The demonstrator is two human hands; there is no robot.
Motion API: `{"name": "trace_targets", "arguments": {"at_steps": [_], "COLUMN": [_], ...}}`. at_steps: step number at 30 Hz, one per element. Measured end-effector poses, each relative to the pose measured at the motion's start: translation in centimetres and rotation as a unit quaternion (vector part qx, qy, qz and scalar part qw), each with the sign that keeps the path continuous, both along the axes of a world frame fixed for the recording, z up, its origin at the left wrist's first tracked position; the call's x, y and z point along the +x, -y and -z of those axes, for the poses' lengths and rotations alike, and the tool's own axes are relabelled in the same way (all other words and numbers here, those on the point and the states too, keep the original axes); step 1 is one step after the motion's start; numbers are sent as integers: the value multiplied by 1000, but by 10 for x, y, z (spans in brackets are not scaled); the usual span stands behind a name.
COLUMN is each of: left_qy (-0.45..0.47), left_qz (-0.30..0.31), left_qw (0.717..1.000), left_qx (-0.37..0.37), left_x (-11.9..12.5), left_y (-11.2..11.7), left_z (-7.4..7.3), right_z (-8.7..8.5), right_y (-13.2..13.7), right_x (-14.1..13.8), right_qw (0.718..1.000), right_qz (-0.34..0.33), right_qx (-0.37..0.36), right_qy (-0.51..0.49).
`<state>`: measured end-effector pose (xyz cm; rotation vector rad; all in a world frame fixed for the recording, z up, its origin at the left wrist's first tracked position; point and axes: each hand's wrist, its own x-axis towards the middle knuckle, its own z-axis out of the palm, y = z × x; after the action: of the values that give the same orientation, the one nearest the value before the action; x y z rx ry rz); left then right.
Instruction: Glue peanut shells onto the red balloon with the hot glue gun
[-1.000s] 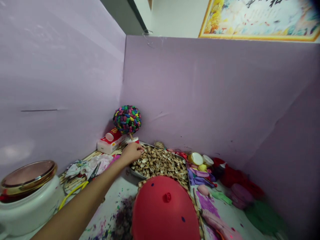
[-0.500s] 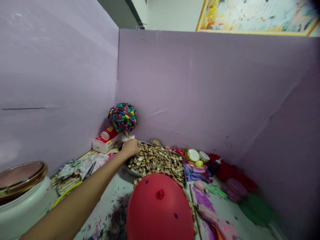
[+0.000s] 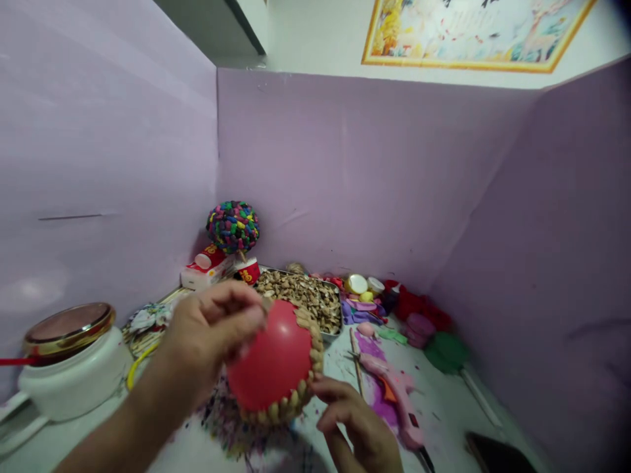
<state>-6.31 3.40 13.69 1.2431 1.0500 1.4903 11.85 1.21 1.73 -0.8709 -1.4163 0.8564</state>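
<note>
A red balloon (image 3: 271, 358) is before me, its lower and right edges lined with tan shells (image 3: 316, 341). My left hand (image 3: 211, 338) is over its upper left side, thumb and fingers pinched on a small brownish shell (image 3: 267, 304), partly hidden by the fingers. At the balloon's lower right, my right hand (image 3: 355, 420) has curled fingers, with the fingertips against the shell-covered edge. Behind the balloon lies a metal tray (image 3: 331, 336) heaped with loose shells (image 3: 300, 289).
A pink hot glue gun (image 3: 394, 387) lies to the right, near a green round piece (image 3: 446, 353). A lidded white pot (image 3: 73, 374) stands left. At the back are a multicoloured ball (image 3: 233, 226) on a stem in a red cup (image 3: 248, 270) and purple partition walls (image 3: 345, 164).
My left hand has come back from the tray to the balloon with a shell. The balloon has tilted and sits farther from me, and my right hand has come into view.
</note>
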Motion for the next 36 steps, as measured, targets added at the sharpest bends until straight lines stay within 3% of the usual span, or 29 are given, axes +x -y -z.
{"name": "trace_targets", "arguments": {"at_steps": [3,5,7,9,15,18,20,23,26,29,32,36], "left_qy": [-96,-178,-267,-354,-535,-602,-627,-612,-571,-534,-485,-446], "left_qz": [170,204,173,132,71,37,26,52,85,86,85,74], "left_qw": [979,962,948,924,830,776,755,780,814,839,867,886], "left_qx": [-54,-46,-9,51,141,187,189,124,62,53,72,100], "left_x": [44,70,86,92,88,89,89,87,83,81,79,78], "left_y": [37,45,44,41,49,55,54,48,39,33,32,33], "left_z": [31,59,82,97,113,121,127,135,136,134,131,131], "right_z": [-9,-16,-20,-22,-9,-4,-5,-8,-8,-3,1,8], "right_y": [-4,-8,-10,-9,5,7,5,0,-1,5,13,21], "right_x": [-4,1,13,27,50,40,30,23,29,44,52,48], "right_qw": [972,932,907,903,941,945,949,966,987,986,978,978], "right_qz": [-76,-119,-138,-138,-68,-81,-107,-121,-47,26,14,-23], "right_qx": [-115,-192,-229,-240,-261,-262,-251,-210,-156,-134,-147,-155], "right_qy": [-190,-283,-326,-328,-205,-176,-157,-93,-5,95,149,140]}}
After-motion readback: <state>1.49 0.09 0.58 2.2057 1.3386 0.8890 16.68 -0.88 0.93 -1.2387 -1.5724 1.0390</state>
